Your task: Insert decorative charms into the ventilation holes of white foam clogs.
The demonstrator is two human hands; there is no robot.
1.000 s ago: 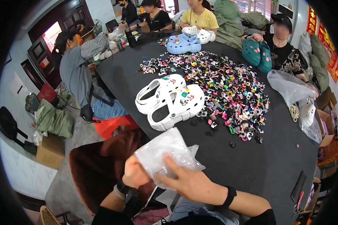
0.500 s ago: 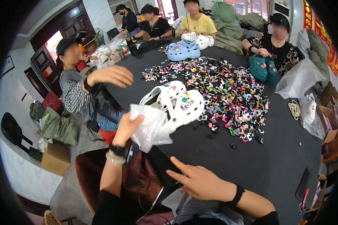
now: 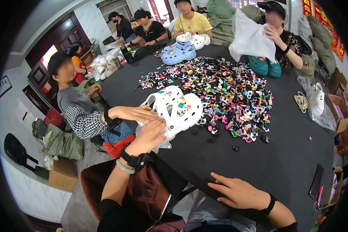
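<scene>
A pair of white clogs point(image 3: 187, 112) with colourful shoe charms stands on the black table. My left hand point(image 3: 149, 136) lies at their near left end, fingers stretched out over a clear plastic bag point(image 3: 164, 144) that my hand partly covers. Right beside it a co-worker's hand point(image 3: 131, 113) reaches in from the left; touching or just apart, I cannot tell. My right hand point(image 3: 241, 192) hovers by the table's near edge, its fingers spread and holding nothing. Beyond the clogs spreads a large heap of small shoe charms point(image 3: 236, 96).
Blue clogs point(image 3: 178, 53) and another white pair point(image 3: 199, 41) stand at the far side. At the far right a co-worker holds a whitish plastic bag point(image 3: 253, 36) above teal clogs point(image 3: 259, 65). A bagged white clog point(image 3: 318, 101), a coil of cord point(image 3: 301, 99) and red-handled scissors point(image 3: 319, 195) lie rightward.
My left hand has gone from holding up the bag to lying flat over it at the clogs. The left co-worker's hand came down beside it. My right hand moved right; the far-right co-worker raised a bag.
</scene>
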